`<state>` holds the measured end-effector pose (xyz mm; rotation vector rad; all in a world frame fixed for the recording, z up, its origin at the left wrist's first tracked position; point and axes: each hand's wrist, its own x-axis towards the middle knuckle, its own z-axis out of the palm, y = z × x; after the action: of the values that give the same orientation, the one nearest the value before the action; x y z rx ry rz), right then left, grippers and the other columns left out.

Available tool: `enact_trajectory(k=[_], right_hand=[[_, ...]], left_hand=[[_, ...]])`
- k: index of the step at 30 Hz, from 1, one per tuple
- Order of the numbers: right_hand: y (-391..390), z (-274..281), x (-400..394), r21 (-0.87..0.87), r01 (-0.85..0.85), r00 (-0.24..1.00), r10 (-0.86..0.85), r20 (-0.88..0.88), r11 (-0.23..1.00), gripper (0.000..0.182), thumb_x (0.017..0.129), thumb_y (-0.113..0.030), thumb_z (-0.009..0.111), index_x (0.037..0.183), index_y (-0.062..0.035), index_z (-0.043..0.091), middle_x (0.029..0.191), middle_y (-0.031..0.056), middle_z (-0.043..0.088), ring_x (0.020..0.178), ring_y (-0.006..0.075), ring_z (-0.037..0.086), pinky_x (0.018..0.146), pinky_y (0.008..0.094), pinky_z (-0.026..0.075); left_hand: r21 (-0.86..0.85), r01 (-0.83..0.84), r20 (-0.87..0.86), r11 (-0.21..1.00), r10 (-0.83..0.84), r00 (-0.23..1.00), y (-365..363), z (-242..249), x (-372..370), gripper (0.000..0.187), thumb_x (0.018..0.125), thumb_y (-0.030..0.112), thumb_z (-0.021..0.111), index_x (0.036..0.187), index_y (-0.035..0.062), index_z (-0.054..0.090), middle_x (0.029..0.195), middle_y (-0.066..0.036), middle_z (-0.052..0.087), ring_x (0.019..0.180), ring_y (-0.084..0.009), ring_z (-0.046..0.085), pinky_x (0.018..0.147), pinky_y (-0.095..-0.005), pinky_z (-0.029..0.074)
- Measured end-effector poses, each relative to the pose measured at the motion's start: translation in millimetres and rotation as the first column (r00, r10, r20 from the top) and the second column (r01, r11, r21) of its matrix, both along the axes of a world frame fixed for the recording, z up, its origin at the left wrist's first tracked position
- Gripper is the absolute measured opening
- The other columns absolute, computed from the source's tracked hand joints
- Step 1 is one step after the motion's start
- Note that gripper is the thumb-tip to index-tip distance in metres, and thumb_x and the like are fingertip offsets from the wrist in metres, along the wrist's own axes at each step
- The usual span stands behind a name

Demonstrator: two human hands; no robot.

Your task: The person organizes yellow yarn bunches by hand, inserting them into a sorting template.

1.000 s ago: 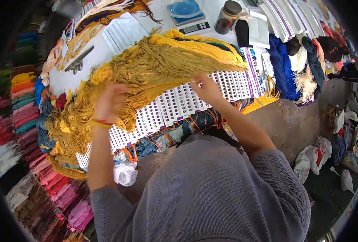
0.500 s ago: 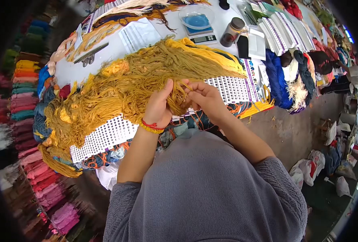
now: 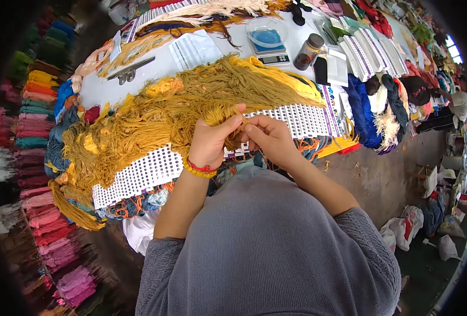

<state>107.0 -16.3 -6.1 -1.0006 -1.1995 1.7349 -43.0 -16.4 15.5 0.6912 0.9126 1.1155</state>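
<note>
A large heap of mustard-gold yarn point(image 3: 138, 126) lies along the near edge of the table, over white cards punched with rows of holes point(image 3: 157, 167). My left hand point(image 3: 212, 139), with red and yellow bands at the wrist, is closed round a bunch of that yarn, thumb on top. Close beside it, my right hand point(image 3: 270, 139) pinches strands from the same bunch between thumb and fingertips. The fingertips of both hands nearly meet, and the exact strands between them are too small to make out. Brighter yellow yarn point(image 3: 275, 76) trails off at the heap's far right.
Farther back on the table are scissors point(image 3: 131, 71), a paper sheet point(image 3: 195, 50), a scale point(image 3: 274, 59) bearing a clear bowl, and a dark jar point(image 3: 308, 51). Blue yarn point(image 3: 362, 113) hangs over the right edge. Coloured skeins point(image 3: 36, 129) line the left; another person point(image 3: 457, 102) is at far right.
My hands have drawn closer together, and the left thumb has tipped over toward the right fingers. The view has shifted slightly. Both hands keep hold of the yarn.
</note>
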Motion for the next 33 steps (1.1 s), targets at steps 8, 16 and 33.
enact_trajectory(k=[8, 16, 33], right_hand=[[-9, -2, -1, 0.023, 0.048, 0.998, -0.049, 0.029, 0.999, 0.016, 0.087, -0.016, 0.048, 0.083, -0.0016, 0.054, 0.069, 0.0023, 0.058, 0.054, 0.0057, 0.052, 0.049, 0.0193, 0.042], [-12, -2, 0, 0.016, 0.082, 0.996, -0.082, -0.031, 0.996, 0.017, 0.087, -0.016, 0.047, 0.086, -0.0010, 0.055, 0.070, 0.0030, 0.058, 0.054, 0.0059, 0.052, 0.048, 0.0185, 0.042], [-13, 2, 1, 0.038, 0.109, 0.993, -0.111, 0.050, 0.993, 0.015, 0.085, -0.007, 0.049, 0.093, 0.0022, 0.058, 0.073, 0.0039, 0.059, 0.055, 0.0072, 0.053, 0.051, 0.0197, 0.045]], left_hand=[[0.059, -0.056, -0.032, 0.997, 0.058, 0.998, -5, -4, 1, 0.029, 0.077, 0.004, 0.061, 0.105, -0.0015, 0.056, 0.088, -0.005, 0.061, 0.078, -0.0118, 0.056, 0.069, -0.0251, 0.045], [0.083, -0.024, 0.006, 0.996, 0.024, 1.000, -6, -3, 2, 0.031, 0.078, 0.003, 0.059, 0.108, -0.0028, 0.053, 0.085, -0.005, 0.060, 0.075, -0.0112, 0.056, 0.068, -0.0238, 0.045], [0.130, 0.005, -0.068, 0.991, 0.004, 0.998, 0, -3, 5, 0.036, 0.077, 0.006, 0.063, 0.109, -0.0045, 0.051, 0.077, 0.001, 0.055, 0.065, -0.0073, 0.052, 0.061, -0.0199, 0.043]])
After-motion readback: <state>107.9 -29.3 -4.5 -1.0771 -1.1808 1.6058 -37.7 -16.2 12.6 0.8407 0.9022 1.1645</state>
